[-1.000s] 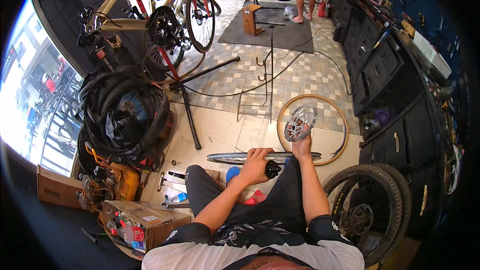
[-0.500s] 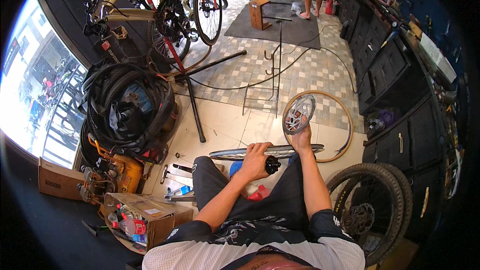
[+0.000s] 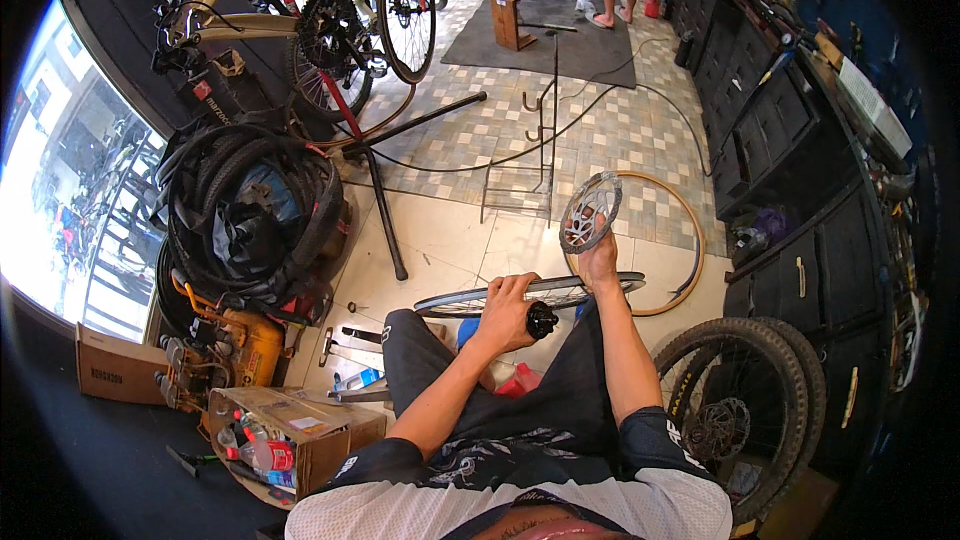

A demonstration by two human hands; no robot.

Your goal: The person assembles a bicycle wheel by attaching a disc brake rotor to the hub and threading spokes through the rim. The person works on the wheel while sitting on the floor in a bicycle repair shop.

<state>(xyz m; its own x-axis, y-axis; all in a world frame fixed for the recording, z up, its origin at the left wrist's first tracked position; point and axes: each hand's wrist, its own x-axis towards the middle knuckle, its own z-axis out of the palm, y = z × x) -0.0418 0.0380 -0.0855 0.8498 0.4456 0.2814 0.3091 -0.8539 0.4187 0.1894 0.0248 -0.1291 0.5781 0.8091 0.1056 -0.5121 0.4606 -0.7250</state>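
Now, set against half a second ago, we see the bicycle wheel slanting more, its right end higher in view than its left, while the brake disc turns a narrower face to us. Disc and wheel remain separate parts, so we judge the work in hand to be at the handling stage, nothing joined.

Our left grip clasps the wheel, fingers curled over the rim and the black hub just to the right of the palm. Our right grip grasps the disc, which stands tilted above it; fingers show through the cut-outs.

Our left forearm slants inward and forward, back of the hand uppermost; our right reaches farther forward, leaning slightly left, its wrist crossing the wheel's right end in view. We cannot tell whether they touch. Beyond the right grip lies a tan ring on the floor.
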